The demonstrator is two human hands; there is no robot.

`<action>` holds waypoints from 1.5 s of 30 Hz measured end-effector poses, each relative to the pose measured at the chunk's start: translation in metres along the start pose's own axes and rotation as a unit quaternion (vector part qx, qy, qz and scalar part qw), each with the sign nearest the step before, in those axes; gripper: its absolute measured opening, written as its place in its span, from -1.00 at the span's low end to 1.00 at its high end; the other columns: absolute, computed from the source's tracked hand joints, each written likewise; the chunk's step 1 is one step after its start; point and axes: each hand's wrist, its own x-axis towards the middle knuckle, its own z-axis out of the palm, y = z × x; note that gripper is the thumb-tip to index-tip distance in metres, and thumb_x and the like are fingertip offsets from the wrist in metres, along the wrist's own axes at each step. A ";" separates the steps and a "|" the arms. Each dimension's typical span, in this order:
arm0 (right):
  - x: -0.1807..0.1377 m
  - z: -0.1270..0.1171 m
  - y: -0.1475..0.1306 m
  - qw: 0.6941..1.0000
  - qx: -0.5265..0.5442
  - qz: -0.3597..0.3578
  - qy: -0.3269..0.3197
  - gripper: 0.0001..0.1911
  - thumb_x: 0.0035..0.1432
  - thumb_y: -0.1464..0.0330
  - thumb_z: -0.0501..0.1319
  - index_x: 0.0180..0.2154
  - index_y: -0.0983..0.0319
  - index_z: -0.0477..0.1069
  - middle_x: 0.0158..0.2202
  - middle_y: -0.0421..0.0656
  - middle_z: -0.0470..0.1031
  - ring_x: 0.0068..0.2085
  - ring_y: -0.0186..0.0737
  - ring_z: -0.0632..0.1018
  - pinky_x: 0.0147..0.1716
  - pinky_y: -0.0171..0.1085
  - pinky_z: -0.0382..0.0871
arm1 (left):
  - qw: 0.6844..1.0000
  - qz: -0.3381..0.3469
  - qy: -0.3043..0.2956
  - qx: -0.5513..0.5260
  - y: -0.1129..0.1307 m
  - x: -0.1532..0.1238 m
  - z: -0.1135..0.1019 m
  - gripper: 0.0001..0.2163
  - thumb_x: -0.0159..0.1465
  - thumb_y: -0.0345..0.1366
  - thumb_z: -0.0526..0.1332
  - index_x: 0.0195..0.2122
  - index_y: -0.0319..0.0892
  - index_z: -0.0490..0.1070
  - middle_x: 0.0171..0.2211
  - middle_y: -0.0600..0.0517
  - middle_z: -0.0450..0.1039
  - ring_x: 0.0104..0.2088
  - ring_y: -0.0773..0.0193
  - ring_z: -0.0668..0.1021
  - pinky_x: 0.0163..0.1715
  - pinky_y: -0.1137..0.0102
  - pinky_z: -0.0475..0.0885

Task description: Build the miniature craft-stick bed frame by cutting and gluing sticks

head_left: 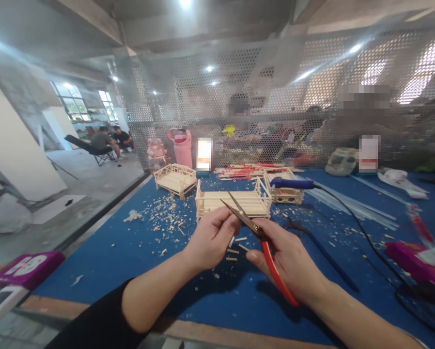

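My right hand [288, 259] grips red-handled scissors [264, 242] whose blades are spread open and point up and to the left. My left hand [212, 235] is pinched closed right beside the blades, holding something too small to make out. Both hands hover over a blue table mat [130, 252]. Short cut wooden sticks [235, 247] lie on the mat just below the hands. A small wooden stick bed model [234, 201] stands directly behind them.
Two more stick models [176, 179] [285, 191] stand further back, with a blue glue gun [292, 183] and its black cable [351, 218]. Wood scraps [166, 215] litter the mat at left. A pink bottle [183, 145] stands by the mesh screen, people sitting behind it.
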 end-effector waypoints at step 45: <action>0.002 -0.013 0.016 0.998 -0.058 -0.027 -0.025 -0.67 0.08 0.19 0.19 -0.16 0.24 0.35 -0.32 -0.07 0.52 -0.31 -0.19 0.52 -0.37 -0.30 0.38 | 0.981 0.111 0.007 0.158 -0.001 0.005 -0.009 -0.84 0.25 -0.41 0.05 -0.36 -0.20 0.42 -0.37 -0.01 0.50 -0.33 0.31 0.52 -0.31 0.44 0.41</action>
